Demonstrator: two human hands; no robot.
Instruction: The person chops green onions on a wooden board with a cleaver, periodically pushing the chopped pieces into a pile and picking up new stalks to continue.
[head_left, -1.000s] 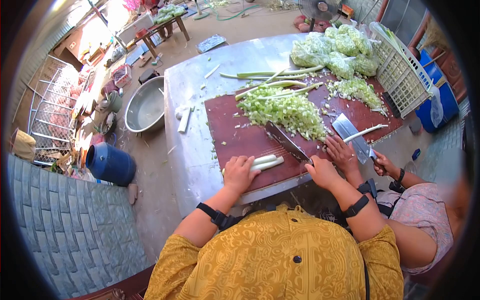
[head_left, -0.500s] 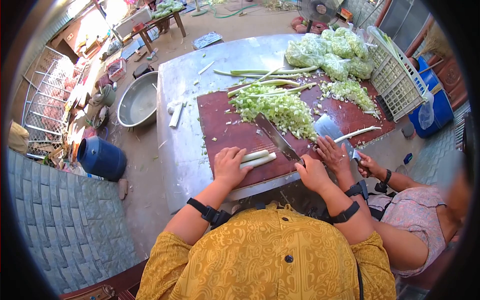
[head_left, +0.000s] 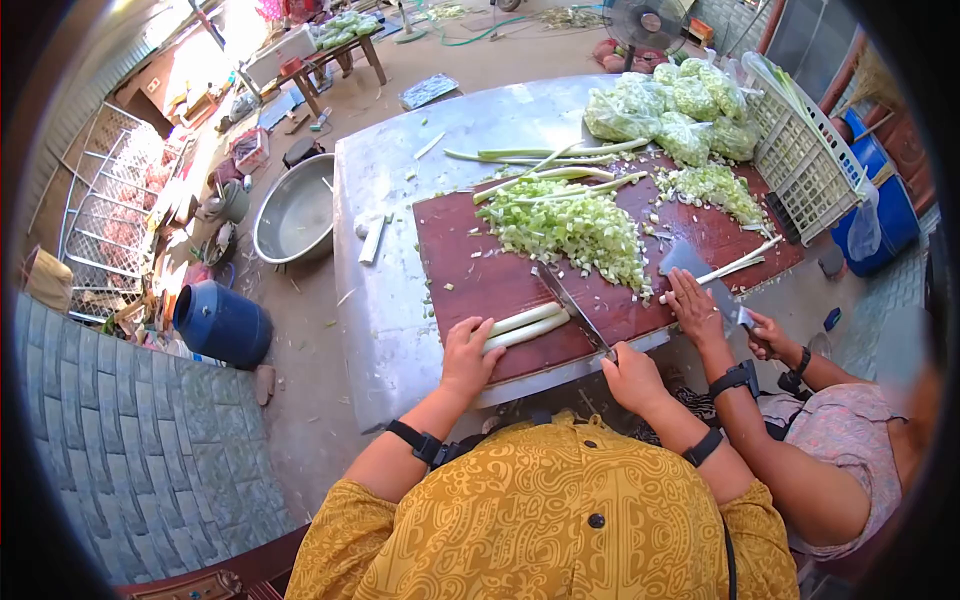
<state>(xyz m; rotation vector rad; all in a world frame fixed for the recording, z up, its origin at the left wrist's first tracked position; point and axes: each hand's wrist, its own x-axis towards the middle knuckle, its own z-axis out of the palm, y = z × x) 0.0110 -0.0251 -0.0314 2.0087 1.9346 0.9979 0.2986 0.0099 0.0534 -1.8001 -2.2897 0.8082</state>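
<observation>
Yard clutter lying about.
Metal basin [head_left: 292,210] sitting on ground nr blue barrel [head_left: 222,325]; white crate [head_left: 805,150] leaning beside bagged greens [head_left: 655,100]; fan [head_left: 640,18] standing behind them.

a steel-topped table [head_left: 385,300] is set on a bare concrete floor [head_left: 305,380], which is lit by strong sunlight. a metal basin [head_left: 295,215] and a blue barrel [head_left: 222,325] are placed beside it. grey tiling [head_left: 130,450] is seen at left, with wire racks [head_left: 100,210] and a wooden bench [head_left: 335,50] beyond.

no readable text, no labels, no brands, no numbers anywhere
</observation>
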